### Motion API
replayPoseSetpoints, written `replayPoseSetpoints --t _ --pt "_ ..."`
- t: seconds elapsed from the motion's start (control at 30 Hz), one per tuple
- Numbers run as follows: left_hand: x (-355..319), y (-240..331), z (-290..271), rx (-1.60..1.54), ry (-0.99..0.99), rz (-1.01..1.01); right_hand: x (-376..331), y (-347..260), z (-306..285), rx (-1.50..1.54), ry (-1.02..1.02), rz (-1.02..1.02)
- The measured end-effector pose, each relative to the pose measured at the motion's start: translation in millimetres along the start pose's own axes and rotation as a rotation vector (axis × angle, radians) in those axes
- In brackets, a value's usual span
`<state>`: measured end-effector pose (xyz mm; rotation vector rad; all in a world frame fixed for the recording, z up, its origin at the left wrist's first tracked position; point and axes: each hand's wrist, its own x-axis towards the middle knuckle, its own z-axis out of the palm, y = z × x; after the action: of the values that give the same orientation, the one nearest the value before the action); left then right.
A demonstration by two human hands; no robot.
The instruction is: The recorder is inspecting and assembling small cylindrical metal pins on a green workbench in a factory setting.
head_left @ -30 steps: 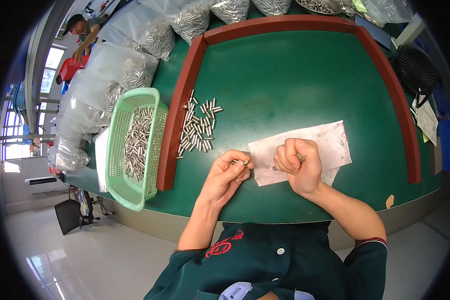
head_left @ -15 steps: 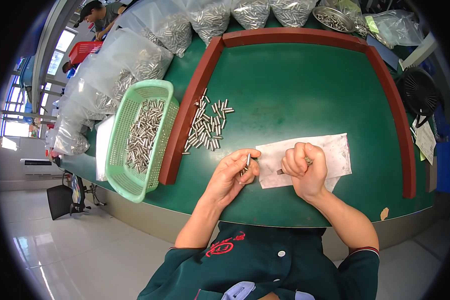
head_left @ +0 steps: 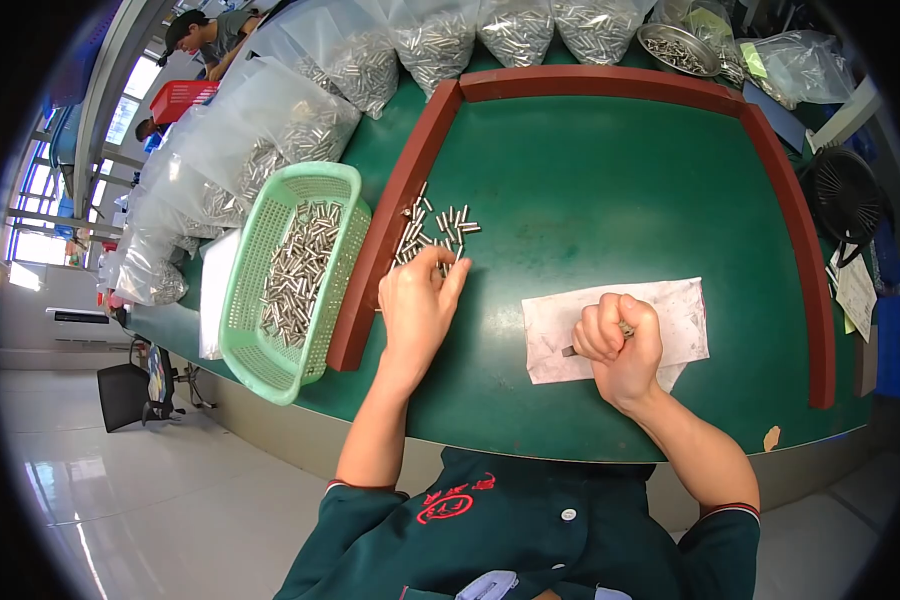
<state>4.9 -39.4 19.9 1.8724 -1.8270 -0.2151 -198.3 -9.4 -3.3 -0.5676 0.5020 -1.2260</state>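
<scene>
My left hand (head_left: 417,310) is over the pile of short metal pins (head_left: 450,225) on the green table, back of the hand up. Its fingers curl down at the pile's near side, thumb close to the forefinger; whatever they hold is hidden. My right hand (head_left: 622,350) is a fist above a stained white cloth (head_left: 675,310). From the fist's left side pokes the dark flat tip of a tool (head_left: 569,351), its kind hidden by the fingers. Something greyish also shows between thumb and forefinger.
Red-brown strips (head_left: 395,225) border the work area. Left of them stands a green plastic basket (head_left: 240,310) of pins. Clear bags of pins (head_left: 365,75) line the back and left; a metal bowl (head_left: 680,48) and black fan (head_left: 842,190) are further right. A person (head_left: 215,45) works far left.
My left hand, which held a pin at its fingertips beside the cloth, has moved left and away from me to the pin pile, turning palm down. My right fist stays over the cloth.
</scene>
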Motion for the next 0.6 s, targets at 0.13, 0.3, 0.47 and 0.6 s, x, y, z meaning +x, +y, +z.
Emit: replayPoseSetpoints --t 0.13,0.3,0.47,0.6 --pt "14 -6 15 0.128 0.034 0.012 0 0 1 -0.003 0.003 0.01" --pt "15 -3 23 0.112 0.022 0.057 1 1 -2 0.006 0.011 -0.005" --pt "-13 23 15 -0.532 -0.31 -0.022 3 3 -6 0.038 0.013 0.004" --pt "-38 38 20 -0.614 -0.445 0.095 3 3 -5 0.042 0.026 0.012"
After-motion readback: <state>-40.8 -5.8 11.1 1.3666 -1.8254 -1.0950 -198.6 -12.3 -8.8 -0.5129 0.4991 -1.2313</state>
